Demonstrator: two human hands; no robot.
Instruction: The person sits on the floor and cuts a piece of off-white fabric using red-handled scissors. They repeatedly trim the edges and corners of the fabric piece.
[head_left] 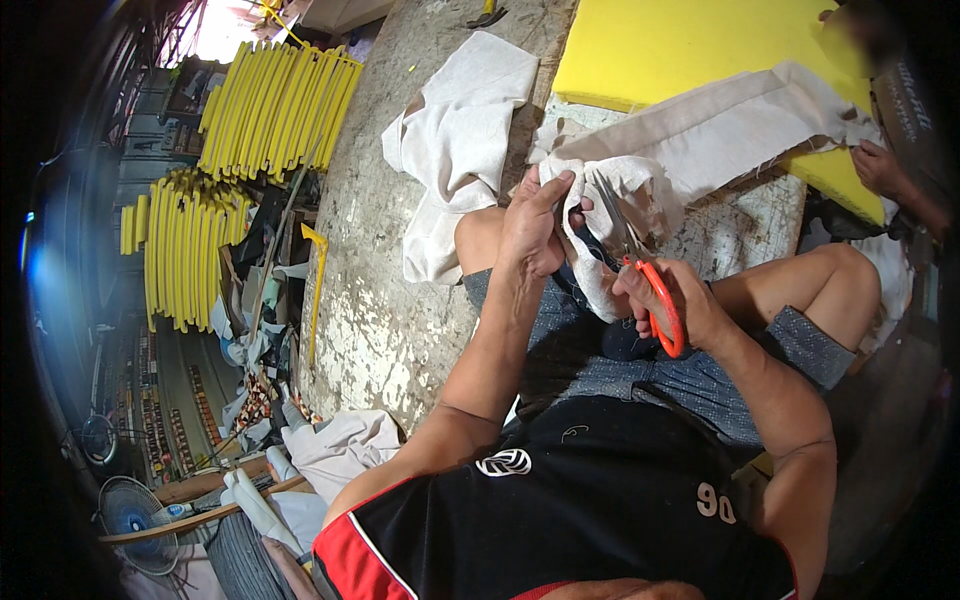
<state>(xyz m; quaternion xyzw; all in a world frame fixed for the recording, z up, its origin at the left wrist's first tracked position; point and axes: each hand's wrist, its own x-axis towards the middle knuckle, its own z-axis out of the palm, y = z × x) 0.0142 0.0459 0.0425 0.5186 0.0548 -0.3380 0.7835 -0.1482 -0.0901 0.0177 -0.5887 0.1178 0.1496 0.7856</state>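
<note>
Between my thumb and fingers, my left hand (533,222) pinches the folded edge of an off-white cloth (592,278) above my lap. My right hand (680,300) grips a pair of scissors (668,318) with orange-red handles. Their metal blades point up and away from me, beside the cloth's edge and close to my left fingers. Whether the blades touch the fabric I cannot tell. A long strip of the off-white cloth with frayed edges (715,130) stretches to the right, over a yellow foam slab. Another piece of off-white cloth (455,150) lies crumpled on the worn tabletop to the left.
The yellow foam slab (690,45) lies at the far right, where another person's hand (885,172) is near the strip's end. Stacks of yellow frames (280,110) stand at the left. A yellow bar (316,290) leans by the table (375,320). A fan (135,522) stands lower left.
</note>
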